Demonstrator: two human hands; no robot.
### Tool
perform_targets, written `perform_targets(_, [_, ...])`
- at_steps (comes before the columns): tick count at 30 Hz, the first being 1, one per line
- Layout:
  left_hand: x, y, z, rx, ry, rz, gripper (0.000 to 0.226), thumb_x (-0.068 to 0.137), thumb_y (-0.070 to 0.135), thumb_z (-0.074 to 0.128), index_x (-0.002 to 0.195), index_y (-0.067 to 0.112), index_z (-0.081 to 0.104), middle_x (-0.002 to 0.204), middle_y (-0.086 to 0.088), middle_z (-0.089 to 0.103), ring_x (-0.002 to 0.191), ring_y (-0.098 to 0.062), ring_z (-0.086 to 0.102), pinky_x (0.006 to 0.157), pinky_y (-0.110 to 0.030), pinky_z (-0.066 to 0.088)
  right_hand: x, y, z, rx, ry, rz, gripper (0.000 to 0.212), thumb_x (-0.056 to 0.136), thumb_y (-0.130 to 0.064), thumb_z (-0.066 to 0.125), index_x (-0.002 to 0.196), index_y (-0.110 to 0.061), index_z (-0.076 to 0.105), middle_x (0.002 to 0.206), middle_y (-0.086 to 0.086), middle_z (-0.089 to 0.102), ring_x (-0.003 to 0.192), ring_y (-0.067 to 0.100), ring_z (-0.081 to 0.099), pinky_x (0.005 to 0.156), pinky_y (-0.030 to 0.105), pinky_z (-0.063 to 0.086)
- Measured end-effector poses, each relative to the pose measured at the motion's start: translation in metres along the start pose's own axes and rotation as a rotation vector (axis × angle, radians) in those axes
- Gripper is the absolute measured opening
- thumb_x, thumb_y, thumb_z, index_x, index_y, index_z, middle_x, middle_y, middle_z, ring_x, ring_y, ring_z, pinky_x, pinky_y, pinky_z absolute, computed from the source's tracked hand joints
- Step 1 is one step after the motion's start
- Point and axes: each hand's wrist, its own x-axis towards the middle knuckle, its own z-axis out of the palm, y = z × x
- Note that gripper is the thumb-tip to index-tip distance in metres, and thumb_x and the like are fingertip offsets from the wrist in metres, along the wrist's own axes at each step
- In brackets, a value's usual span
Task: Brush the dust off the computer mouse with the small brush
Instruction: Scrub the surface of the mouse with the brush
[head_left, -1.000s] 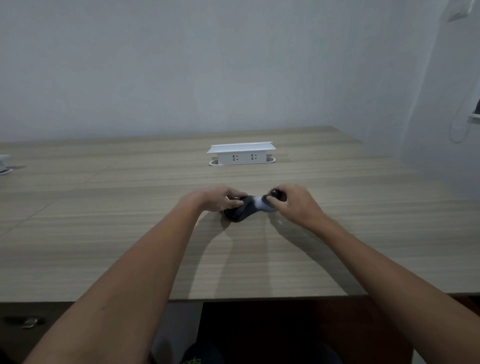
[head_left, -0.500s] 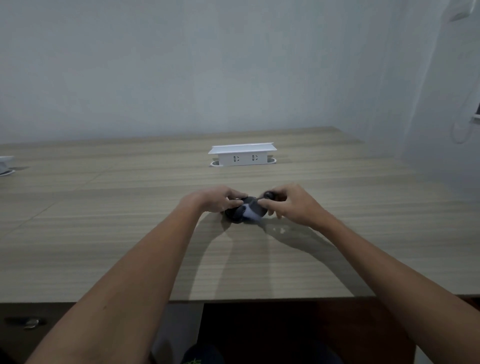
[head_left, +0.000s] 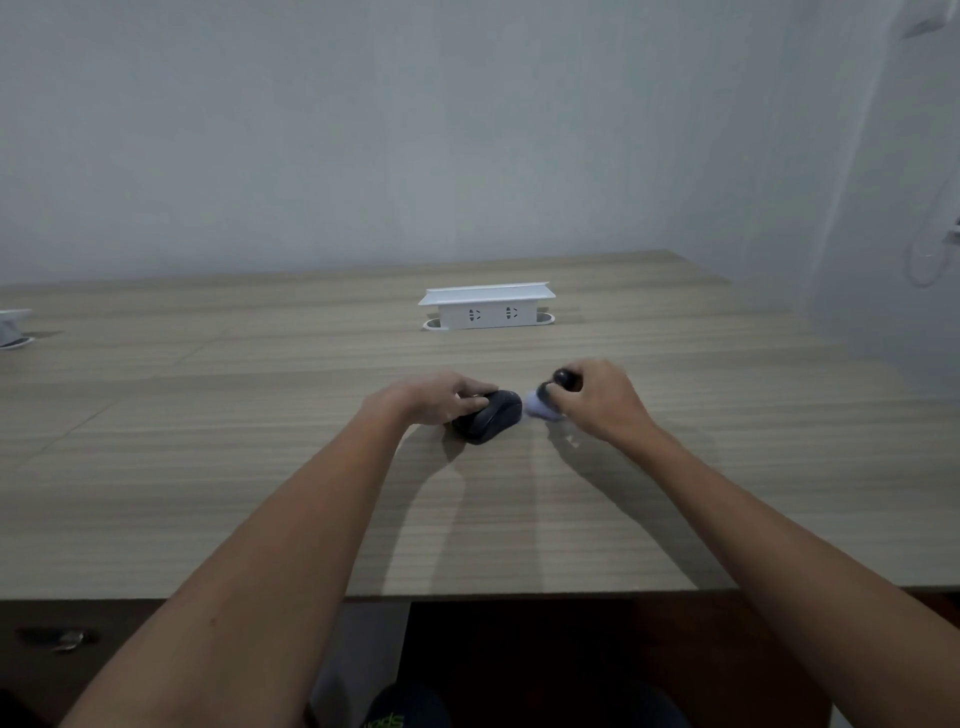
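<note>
The right hand (head_left: 605, 400) pinches the brush (head_left: 550, 402) by its dark knob, pale bristles pointing toward the mouse (head_left: 491, 422), just beside its right end, contact unclear; the left hand (head_left: 434, 399) presses fingers on the mouse's left side, holding it on the counter (head_left: 208, 467); beyond the mouse, well apart, stands a white socket box (head_left: 488, 306); behind it, a pale wall (head_left: 363, 130).

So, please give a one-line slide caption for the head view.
Left hand steadies the mouse on the table; right hand holds the brush beside it.
</note>
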Motion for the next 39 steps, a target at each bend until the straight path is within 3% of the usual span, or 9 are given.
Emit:
perform_targets(2, [0.0, 0.0, 0.0, -0.014, 0.001, 0.0, 0.046, 0.104, 0.03, 0.046, 0.15, 0.026, 0.044, 0.153, 0.002, 0.049, 0.139, -0.02, 0.046, 0.119, -0.04, 0.032, 0.0, 0.0, -0.002, 0.047, 0.01, -0.027, 0.025, 0.086, -0.021, 0.067, 0.074, 0.001, 0.069, 0.067, 0.015, 0.069, 0.06, 0.024, 0.057, 0.059, 0.036, 0.047])
perform_targets(6, [-0.001, 0.001, 0.001, -0.018, 0.014, 0.011, 0.046, 0.104, 0.028, 0.046, 0.149, 0.021, 0.046, 0.153, 0.0, 0.05, 0.141, -0.021, 0.045, 0.12, -0.041, 0.031, -0.008, -0.006, -0.003, 0.32, -0.313, -0.083, 0.021, 0.09, -0.022, 0.071, 0.09, -0.001, 0.077, 0.068, 0.004, 0.073, 0.056, 0.012, 0.061, 0.061, 0.031, 0.053])
perform_targets(12, [-0.003, 0.003, 0.001, -0.022, 0.017, -0.005, 0.046, 0.105, 0.028, 0.045, 0.15, 0.023, 0.045, 0.152, 0.0, 0.051, 0.138, -0.021, 0.047, 0.118, -0.039, 0.033, -0.002, -0.001, -0.001, 0.013, 0.046, -0.096, 0.023, 0.087, -0.022, 0.07, 0.084, 0.001, 0.073, 0.078, 0.017, 0.073, 0.076, 0.031, 0.067, 0.068, 0.038, 0.047])
perform_targets(16, [-0.002, 0.004, 0.001, -0.027, 0.007, -0.009, 0.046, 0.105, 0.027, 0.045, 0.15, 0.022, 0.045, 0.152, -0.001, 0.051, 0.139, -0.022, 0.047, 0.118, -0.038, 0.033, -0.008, -0.002, -0.007, 0.314, -0.24, -0.053, 0.019, 0.087, -0.024, 0.074, 0.077, -0.007, 0.075, 0.064, 0.002, 0.074, 0.054, 0.011, 0.061, 0.057, 0.028, 0.052])
perform_targets(22, [-0.004, 0.004, 0.001, -0.036, -0.005, -0.025, 0.046, 0.105, 0.028, 0.044, 0.151, 0.024, 0.043, 0.152, 0.0, 0.051, 0.138, -0.021, 0.048, 0.115, -0.033, 0.034, -0.001, 0.003, -0.002, 0.115, 0.07, 0.07, 0.019, 0.083, -0.021, 0.072, 0.078, -0.002, 0.073, 0.071, 0.012, 0.072, 0.064, 0.019, 0.062, 0.061, 0.035, 0.051])
perform_targets(26, [-0.002, 0.004, 0.0, -0.05, 0.002, -0.011, 0.046, 0.105, 0.026, 0.045, 0.15, 0.02, 0.046, 0.15, -0.002, 0.052, 0.137, -0.02, 0.048, 0.11, -0.027, 0.034, -0.007, -0.002, -0.006, 0.377, -0.304, 0.023, 0.015, 0.087, -0.025, 0.075, 0.083, -0.011, 0.076, 0.067, -0.002, 0.074, 0.053, 0.005, 0.061, 0.055, 0.018, 0.047])
perform_targets(31, [-0.004, 0.004, 0.001, -0.042, 0.012, -0.016, 0.045, 0.105, 0.028, 0.044, 0.15, 0.024, 0.045, 0.15, 0.001, 0.053, 0.136, -0.02, 0.049, 0.109, -0.027, 0.034, 0.0, 0.004, -0.002, 0.079, 0.03, 0.019, 0.018, 0.087, -0.022, 0.071, 0.089, -0.005, 0.076, 0.082, 0.01, 0.076, 0.075, 0.021, 0.067, 0.069, 0.032, 0.051])
perform_targets(36, [-0.004, 0.004, 0.002, -0.051, 0.024, -0.015, 0.044, 0.105, 0.029, 0.045, 0.149, 0.024, 0.048, 0.148, 0.0, 0.055, 0.135, -0.021, 0.049, 0.113, -0.032, 0.035, -0.006, 0.004, -0.004, 0.373, -0.314, -0.02, 0.017, 0.089, -0.025, 0.074, 0.09, -0.008, 0.076, 0.071, -0.001, 0.075, 0.058, 0.011, 0.064, 0.057, 0.021, 0.05])
perform_targets(39, [-0.006, 0.005, 0.002, -0.034, 0.032, -0.02, 0.045, 0.105, 0.029, 0.045, 0.149, 0.025, 0.047, 0.147, -0.001, 0.056, 0.134, -0.022, 0.05, 0.115, -0.036, 0.036, -0.003, 0.006, 0.003, 0.175, -0.071, -0.034, 0.017, 0.087, -0.023, 0.073, 0.094, -0.009, 0.078, 0.084, 0.004, 0.078, 0.072, 0.018, 0.068, 0.068, 0.025, 0.052])
